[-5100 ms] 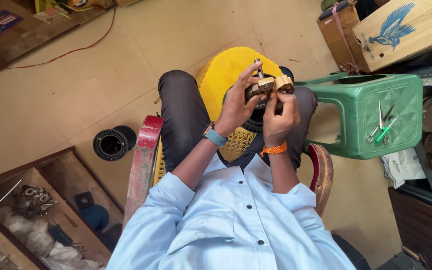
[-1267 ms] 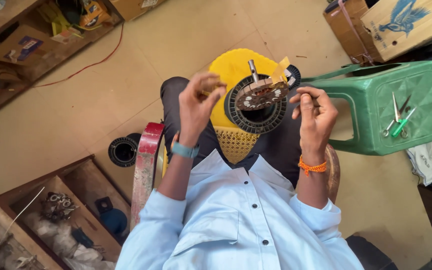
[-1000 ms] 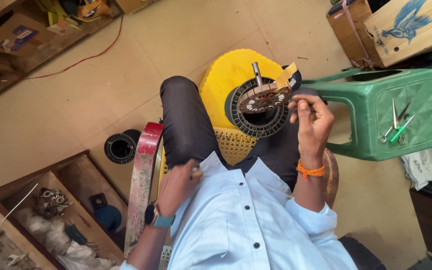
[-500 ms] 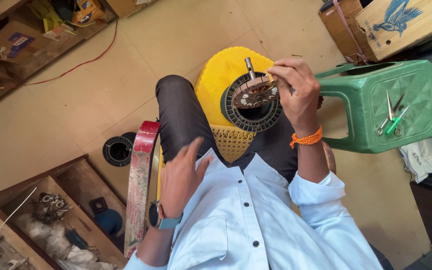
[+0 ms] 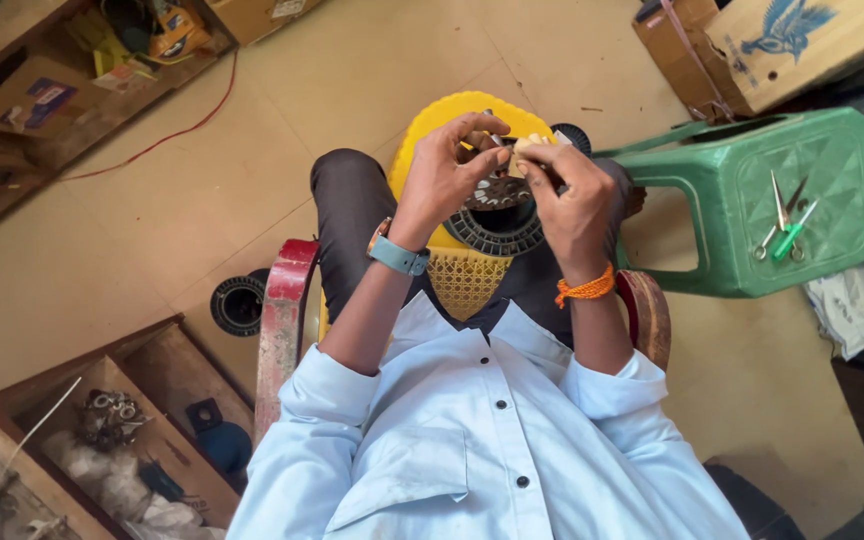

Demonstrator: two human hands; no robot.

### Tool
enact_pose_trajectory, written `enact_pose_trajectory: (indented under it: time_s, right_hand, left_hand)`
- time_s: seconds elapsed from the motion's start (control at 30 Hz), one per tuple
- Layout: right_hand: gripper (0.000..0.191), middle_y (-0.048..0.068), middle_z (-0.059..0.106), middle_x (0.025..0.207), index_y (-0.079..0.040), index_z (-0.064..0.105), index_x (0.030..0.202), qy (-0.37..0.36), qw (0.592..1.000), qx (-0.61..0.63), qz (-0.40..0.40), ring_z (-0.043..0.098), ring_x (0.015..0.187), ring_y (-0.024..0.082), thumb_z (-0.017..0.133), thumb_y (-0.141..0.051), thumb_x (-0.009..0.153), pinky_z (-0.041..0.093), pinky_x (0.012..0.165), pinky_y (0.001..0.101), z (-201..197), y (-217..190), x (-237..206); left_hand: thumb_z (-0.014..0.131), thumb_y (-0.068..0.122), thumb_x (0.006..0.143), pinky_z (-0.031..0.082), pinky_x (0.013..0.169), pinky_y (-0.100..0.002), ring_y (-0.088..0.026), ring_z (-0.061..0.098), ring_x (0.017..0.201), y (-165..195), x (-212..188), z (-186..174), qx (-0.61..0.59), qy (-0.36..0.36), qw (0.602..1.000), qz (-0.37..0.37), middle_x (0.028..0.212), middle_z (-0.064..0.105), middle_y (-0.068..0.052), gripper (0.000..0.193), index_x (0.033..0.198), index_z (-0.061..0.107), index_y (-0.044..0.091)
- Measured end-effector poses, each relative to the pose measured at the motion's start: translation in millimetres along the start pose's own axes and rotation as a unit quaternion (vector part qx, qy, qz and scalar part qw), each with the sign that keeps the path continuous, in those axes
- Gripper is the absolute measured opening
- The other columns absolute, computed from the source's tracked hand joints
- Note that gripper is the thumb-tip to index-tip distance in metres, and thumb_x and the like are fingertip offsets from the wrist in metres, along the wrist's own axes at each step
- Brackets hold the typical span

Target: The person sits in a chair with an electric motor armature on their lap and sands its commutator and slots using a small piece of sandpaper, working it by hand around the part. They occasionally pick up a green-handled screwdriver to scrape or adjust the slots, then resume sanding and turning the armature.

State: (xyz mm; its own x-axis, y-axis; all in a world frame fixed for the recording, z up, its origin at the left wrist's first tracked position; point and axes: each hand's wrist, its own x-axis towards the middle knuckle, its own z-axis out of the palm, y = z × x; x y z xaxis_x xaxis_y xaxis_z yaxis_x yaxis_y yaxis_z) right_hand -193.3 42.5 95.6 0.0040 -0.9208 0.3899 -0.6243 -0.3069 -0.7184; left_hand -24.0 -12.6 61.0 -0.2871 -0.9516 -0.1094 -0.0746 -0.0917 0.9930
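Both my hands are raised over my lap around a round black motor stator with copper windings. My left hand, with a blue-strapped watch at the wrist, pinches at the top of the stator. My right hand, with an orange thread at the wrist, grips the stator's right side and a small pale piece at its top. Much of the stator is hidden behind my fingers. It sits above a yellow plastic stool between my knees.
A green plastic stool stands at the right with scissors and a green-handled tool on it. Cardboard boxes sit at the upper right. A black ring lies on the floor at left, beside wooden compartments holding parts. A red cable crosses the floor.
My left hand has risen from beside my shirt back up to the stator. My right hand stays on the stator, and the view has shifted slightly.
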Motion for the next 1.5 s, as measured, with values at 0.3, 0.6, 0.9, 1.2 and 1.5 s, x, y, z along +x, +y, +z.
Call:
enact_pose_trajectory:
  time_s: [0.3,0.6,0.9,1.2,1.5]
  right_hand:
    - [0.024,0.004,0.075,0.094,0.004,0.069,0.114,0.042,0.921,0.246,0.299,0.065,0.073,0.006,0.078,-0.008,0.095,0.053,0.065,0.0217,12.5,12.7,-20.8]
    - [0.009,0.007,0.069,0.088,0.002,0.069,0.100,0.099,0.987,0.008,0.128,0.063,0.074,0.014,0.077,0.000,0.095,0.050,0.067,0.0302,33.0,15.4,-39.2]
    - [0.019,0.012,0.063,0.095,0.001,0.063,0.098,0.165,0.984,-0.067,-0.001,0.063,0.079,0.025,0.078,0.008,0.091,0.053,0.069,0.0368,60.4,38.7,-50.1]
    - [0.018,0.013,0.067,0.098,0.001,0.064,0.099,0.184,0.979,-0.079,-0.022,0.069,0.089,0.028,0.078,0.007,0.089,0.056,0.077,0.0394,64.5,44.2,-50.6]
    - [0.011,0.014,0.070,0.099,0.002,0.068,0.102,0.141,0.988,-0.054,0.014,0.073,0.087,0.027,0.074,0.006,0.094,0.058,0.074,0.0368,49.5,42.7,-47.6]
  left_hand:
    - [0.079,0.006,0.086,0.052,0.063,-0.029,-0.014,0.060,0.071,-5.2,6.3,9.4,0.099,0.011,0.988,0.121,0.087,0.066,-0.003,0.028,0.113,0.071,0.010]
    - [0.081,0.010,0.086,0.050,0.064,-0.028,-0.013,0.059,0.071,-6.7,7.2,7.6,0.086,0.007,0.989,0.118,0.092,0.069,-0.002,0.030,0.115,0.072,0.011]
    - [0.088,0.023,0.080,0.051,0.062,-0.025,-0.009,0.058,0.071,-2.9,10.1,3.6,0.056,-0.021,0.994,0.093,0.093,0.066,0.001,0.041,0.116,0.072,0.010]
    - [0.083,0.018,0.086,0.050,0.061,-0.028,-0.013,0.057,0.067,4.4,9.9,7.7,0.079,-0.019,0.993,0.085,0.095,0.069,0.000,0.032,0.115,0.073,0.009]
    - [0.083,0.014,0.087,0.051,0.065,-0.031,-0.017,0.062,0.074,15.9,9.8,10.8,0.171,-0.025,0.969,0.177,0.097,0.067,-0.004,0.028,0.112,0.071,0.009]
